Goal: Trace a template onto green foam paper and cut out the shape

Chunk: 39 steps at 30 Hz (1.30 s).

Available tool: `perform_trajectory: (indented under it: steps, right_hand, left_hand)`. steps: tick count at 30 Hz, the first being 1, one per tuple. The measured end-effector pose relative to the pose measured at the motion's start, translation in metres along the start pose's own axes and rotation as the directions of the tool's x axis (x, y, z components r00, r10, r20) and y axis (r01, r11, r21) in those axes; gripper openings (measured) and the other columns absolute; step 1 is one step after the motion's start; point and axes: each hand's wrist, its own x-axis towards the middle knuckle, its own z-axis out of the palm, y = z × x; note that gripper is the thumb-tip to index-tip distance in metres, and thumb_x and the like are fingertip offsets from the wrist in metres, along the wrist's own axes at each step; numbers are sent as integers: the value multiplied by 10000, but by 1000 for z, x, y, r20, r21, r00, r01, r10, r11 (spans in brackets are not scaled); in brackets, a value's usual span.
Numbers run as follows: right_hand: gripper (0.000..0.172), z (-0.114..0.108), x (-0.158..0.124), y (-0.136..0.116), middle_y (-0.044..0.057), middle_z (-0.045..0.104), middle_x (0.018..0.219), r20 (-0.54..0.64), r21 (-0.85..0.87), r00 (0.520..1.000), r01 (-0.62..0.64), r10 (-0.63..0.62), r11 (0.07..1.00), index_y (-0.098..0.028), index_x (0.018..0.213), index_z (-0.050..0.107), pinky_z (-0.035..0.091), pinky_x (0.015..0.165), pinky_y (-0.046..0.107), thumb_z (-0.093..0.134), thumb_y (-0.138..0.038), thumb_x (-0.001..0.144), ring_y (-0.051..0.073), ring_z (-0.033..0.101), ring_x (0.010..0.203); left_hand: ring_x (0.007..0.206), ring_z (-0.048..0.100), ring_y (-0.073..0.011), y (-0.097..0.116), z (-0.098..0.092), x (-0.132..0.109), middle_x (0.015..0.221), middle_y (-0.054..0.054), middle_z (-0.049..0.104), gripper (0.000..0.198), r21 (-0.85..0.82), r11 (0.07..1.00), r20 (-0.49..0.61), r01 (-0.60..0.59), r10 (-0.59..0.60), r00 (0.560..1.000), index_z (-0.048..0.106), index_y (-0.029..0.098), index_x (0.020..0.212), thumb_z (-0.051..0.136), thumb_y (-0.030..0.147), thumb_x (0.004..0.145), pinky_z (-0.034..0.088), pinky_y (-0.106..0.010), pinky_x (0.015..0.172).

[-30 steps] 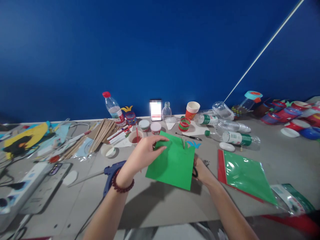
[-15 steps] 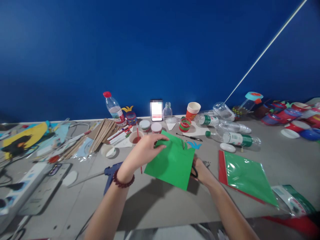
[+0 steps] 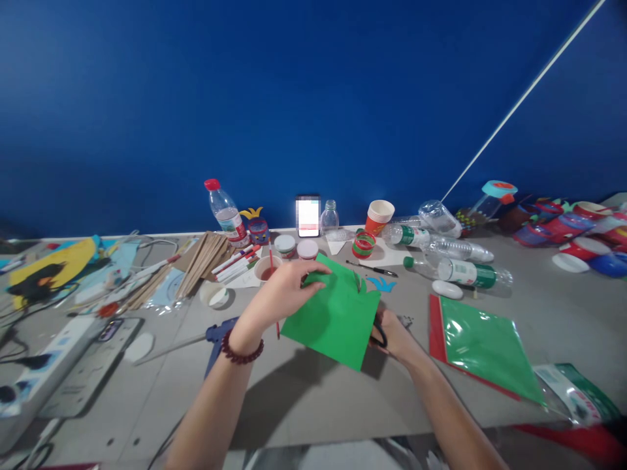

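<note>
My left hand (image 3: 294, 287) pinches the upper left part of a green sheet of craft paper (image 3: 333, 320), held tilted above the table. At the sheet's right edge my right hand (image 3: 389, 333) is closed around scissors (image 3: 379, 333); their dark handle loop shows, while the paper covers much of the rest. Leaf-like points are cut into the sheet's upper right corner, where a slim piece of blade seems to show. Just beyond that corner lies a blue paper cut-out (image 3: 381, 284) with pointed tips.
A black pen (image 3: 372, 268), a red-green ring-like cup (image 3: 363, 245) and paper cups (image 3: 379, 215) stand or lie behind. Plastic bottles (image 3: 465, 272) and packed green sheets (image 3: 490, 339) are right. Left are a glue gun (image 3: 215, 339), markers (image 3: 240, 264) and a power strip (image 3: 29, 385).
The green sheet has shifted slightly left at its right edge, uncovering more of the blue cut-out. Both hands keep their hold.
</note>
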Motion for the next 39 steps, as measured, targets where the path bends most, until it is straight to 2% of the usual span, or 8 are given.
perform_trajectory:
  steps: [12, 16, 21, 25, 31, 36, 39]
  right_hand:
    - [263, 1, -2, -13, -41, 495, 432, -8, -53, 999, -48, 48, 997, -197, 683, 541, 227, 324, 185, 637, -441, 669, 93, 398, 366]
    - [223, 3, 0, -17, -39, 489, 444, -11, -42, 997, -70, 70, 997, -207, 646, 527, 233, 336, 196, 631, -404, 624, 103, 426, 382]
    - [202, 4, 4, -10, -62, 463, 433, -21, 21, 992, -121, 122, 992, -214, 689, 546, 208, 321, 200, 635, -372, 599, 97, 396, 354]
    - [239, 3, 4, -5, -70, 472, 418, -21, 7, 986, -164, 164, 986, -209, 723, 547, 197, 313, 194, 650, -382, 594, 94, 395, 336]
    - [255, 3, 1, -14, -75, 483, 391, -6, -59, 985, -173, 172, 983, -205, 736, 522, 199, 318, 200, 625, -417, 639, 76, 337, 297]
    - [229, 4, 0, -16, -67, 490, 380, -37, -91, 985, -172, 169, 981, -211, 700, 499, 206, 329, 198, 616, -399, 642, 81, 353, 304]
    - [201, 4, 0, -15, -69, 484, 375, -38, -87, 984, -177, 174, 980, -211, 690, 498, 212, 328, 197, 608, -374, 646, 85, 360, 299]
  left_hand:
    - [848, 656, -190, 5, -4, -1, 946, -32, 729, 232, 25, 1000, -5, 5, -5, 1000, 689, 207, 1025, 592, 153, 822, 519, -299, 773]
    - [829, 654, -191, 3, -5, -1, 910, -30, 727, 225, 35, 999, -24, 5, -4, 1000, 689, 208, 1020, 596, 162, 821, 519, -302, 758]
    - [773, 643, -165, 0, -5, -1, 931, -26, 729, 228, 41, 999, -43, 7, -5, 999, 688, 212, 1021, 593, 156, 821, 506, -278, 713]
    - [721, 629, -148, -3, -5, 0, 957, -27, 731, 229, 30, 1000, -44, -1, 2, 999, 688, 212, 1020, 587, 160, 821, 491, -258, 654]
    - [801, 644, -166, -4, -6, 1, 1002, -43, 722, 226, -11, 1000, -52, 2, -3, 999, 678, 207, 1029, 586, 179, 825, 493, -265, 683]
    - [698, 603, -136, -8, -9, 1, 804, -8, 692, 62, 4, 1000, -64, 12, -12, 998, 662, 193, 848, 608, 214, 825, 463, -249, 631]
    - [694, 608, -139, -13, -10, 1, 834, -23, 698, 112, -9, 1000, -77, 24, -25, 997, 674, 192, 896, 639, 264, 818, 475, -251, 626]
